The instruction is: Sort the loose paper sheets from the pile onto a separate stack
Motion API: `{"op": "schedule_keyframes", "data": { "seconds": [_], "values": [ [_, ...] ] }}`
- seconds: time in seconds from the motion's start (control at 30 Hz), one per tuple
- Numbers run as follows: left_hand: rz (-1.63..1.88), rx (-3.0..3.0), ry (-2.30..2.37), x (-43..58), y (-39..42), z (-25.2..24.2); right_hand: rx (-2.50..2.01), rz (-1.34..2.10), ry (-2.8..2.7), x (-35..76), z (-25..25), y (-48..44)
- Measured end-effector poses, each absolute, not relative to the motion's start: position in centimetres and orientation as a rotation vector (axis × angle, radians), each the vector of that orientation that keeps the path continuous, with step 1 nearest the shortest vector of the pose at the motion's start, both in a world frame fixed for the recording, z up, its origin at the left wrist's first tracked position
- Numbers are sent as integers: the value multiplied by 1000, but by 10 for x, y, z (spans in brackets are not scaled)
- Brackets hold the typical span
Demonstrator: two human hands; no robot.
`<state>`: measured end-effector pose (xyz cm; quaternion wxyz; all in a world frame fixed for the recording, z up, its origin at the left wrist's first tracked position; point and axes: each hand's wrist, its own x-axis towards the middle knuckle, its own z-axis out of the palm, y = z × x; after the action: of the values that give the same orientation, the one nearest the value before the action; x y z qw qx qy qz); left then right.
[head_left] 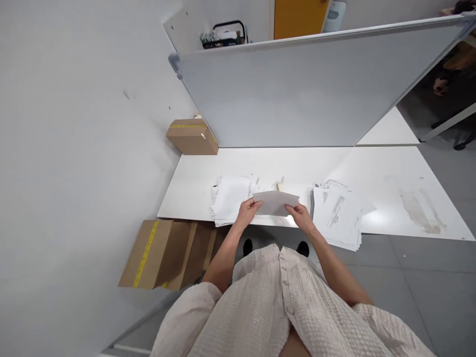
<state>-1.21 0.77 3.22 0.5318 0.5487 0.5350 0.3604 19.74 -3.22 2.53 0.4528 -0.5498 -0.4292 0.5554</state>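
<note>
Both hands hold a white paper [275, 203] over the front edge of the white table. My left hand [248, 210] grips its left end, thumb on top. At the right end, my right hand [299, 216] pinches the same paper. A stack of mostly blank sheets [232, 198] lies to the left of my hands. To the right is another stack [338, 215], untidy, with printed marks on its top sheets. A small cream-coloured object [280, 185] shows just behind the held paper, partly hidden by it.
A grey-white divider panel [297, 94] rises at the table's back edge. One cardboard box [193, 138] sits at the back left corner; taped boxes [150, 253] stand below the left front edge. A greyish smear [422, 210] marks the table [386, 188] at right.
</note>
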Motion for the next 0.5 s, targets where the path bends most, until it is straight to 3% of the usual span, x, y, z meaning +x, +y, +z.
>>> {"op": "schedule_keyframes", "data": {
  "seconds": [0.5],
  "values": [
    [828,1432,1294,-7,1,-25,-1400,1287,-1060,201,-40,-26]
  ]
}}
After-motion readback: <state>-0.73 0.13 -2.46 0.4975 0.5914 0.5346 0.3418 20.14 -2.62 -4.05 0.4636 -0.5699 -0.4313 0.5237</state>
